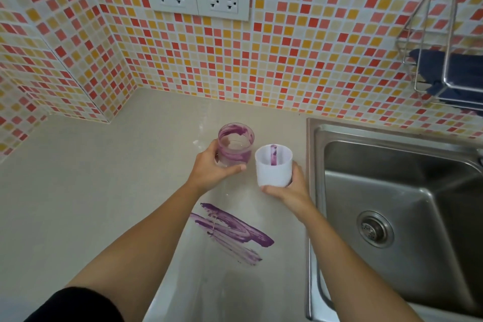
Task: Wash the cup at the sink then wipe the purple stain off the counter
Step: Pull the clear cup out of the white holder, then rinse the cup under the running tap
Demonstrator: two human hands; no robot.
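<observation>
Looking down from head height at a pale tabletop (104, 191), with a steel sink (379, 185) at three o'clock. At the centre, the left hand (211, 165) grips a clear cup (235, 145) smeared purple inside, its fingers (235, 168) curled round the wall. Just beside it, toward three o'clock, the right hand (290, 188) grips a white cup (273, 167) with a purple streak inside, fingers (269, 189) wrapped round its lower half. Whether either cup rests on the tabletop or is lifted is unclear.

A broad purple stain (235, 230) lies on the tabletop at six o'clock, between the forearms. A wire rack (428, 34) at two o'clock holds a dark blue cloth (465, 73).

Judging by this, the task is barely begun: both cups are dirty and outside the sink, no water shows, and the stain is whole. Washing, then wiping, are both left to do.
</observation>
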